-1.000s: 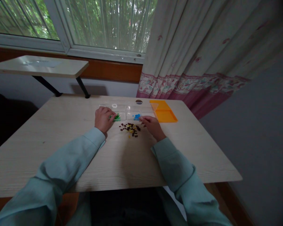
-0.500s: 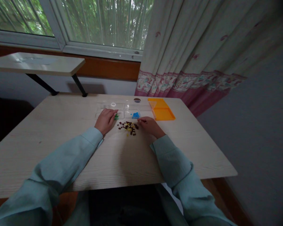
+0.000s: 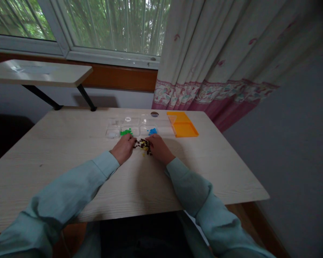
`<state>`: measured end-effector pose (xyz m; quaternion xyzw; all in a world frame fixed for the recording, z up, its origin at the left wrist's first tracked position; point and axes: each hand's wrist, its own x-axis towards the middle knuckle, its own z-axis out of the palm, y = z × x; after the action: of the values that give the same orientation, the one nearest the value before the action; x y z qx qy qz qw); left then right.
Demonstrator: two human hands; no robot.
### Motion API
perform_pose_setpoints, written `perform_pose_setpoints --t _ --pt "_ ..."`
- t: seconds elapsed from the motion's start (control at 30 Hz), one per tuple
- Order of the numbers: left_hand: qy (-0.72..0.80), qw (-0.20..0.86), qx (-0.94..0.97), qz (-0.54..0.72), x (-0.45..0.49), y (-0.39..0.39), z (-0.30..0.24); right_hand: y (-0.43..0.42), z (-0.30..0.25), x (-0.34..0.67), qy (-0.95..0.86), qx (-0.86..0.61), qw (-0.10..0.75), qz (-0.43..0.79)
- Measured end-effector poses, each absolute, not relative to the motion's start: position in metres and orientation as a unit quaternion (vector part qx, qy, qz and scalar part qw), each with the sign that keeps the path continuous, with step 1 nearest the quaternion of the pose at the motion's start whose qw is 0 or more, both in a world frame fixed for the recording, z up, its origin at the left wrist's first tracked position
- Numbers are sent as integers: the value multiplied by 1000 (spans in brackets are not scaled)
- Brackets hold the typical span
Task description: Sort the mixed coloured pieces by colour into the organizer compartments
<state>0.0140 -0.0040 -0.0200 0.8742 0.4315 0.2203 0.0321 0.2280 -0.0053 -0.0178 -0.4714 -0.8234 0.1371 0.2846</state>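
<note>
Table (image 3: 218, 172): wood runs from pile to near edge at 6, right edge at 3–4.
Clear case (image 3: 134, 123): pile's 12, long axis 9–3.
Orange tray (image 3: 186, 129): pile's 2, long axis 11–5.
Left hand (image 3: 123, 148): pile's 9, fingers narrow; grip can't tell.
Right hand (image 3: 160, 148): pile's 3, fingers bunched; grip can't tell.
Dark-and-yellow pile (image 3: 144, 145): between hands, spread roughly 10–4.
Green bits (image 3: 126, 132): in case, 11.
Blue bits (image 3: 152, 131): in case, 1.

One left hand (image 3: 123, 148) and one right hand (image 3: 160, 148) are counted at the tabletop (image 3: 218, 172), one mixed heap (image 3: 143, 145) between them; toward its far edge, one green heap (image 3: 126, 132), one blue heap (image 3: 153, 131), one orange tray (image 3: 187, 129) and one dark disc (image 3: 154, 114). Single pieces (image 3: 144, 147) cannot be counted.
</note>
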Motion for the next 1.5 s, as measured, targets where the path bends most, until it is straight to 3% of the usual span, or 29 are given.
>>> perform_pose_setpoints --t 0.27,0.6,0.9,1.5 --pt "441 42 864 238 26 -1 -30 0 -17 237 -807 -504 287 114" --pt "404 108 858 298 31 -5 -25 -4 -4 238 -825 -442 309 169" --pt "418 134 855 278 24 -6 -19 -13 13 264 -836 -458 186 240" --pt "397 144 871 250 23 -4 -17 -7 8 254 -808 -490 237 224"
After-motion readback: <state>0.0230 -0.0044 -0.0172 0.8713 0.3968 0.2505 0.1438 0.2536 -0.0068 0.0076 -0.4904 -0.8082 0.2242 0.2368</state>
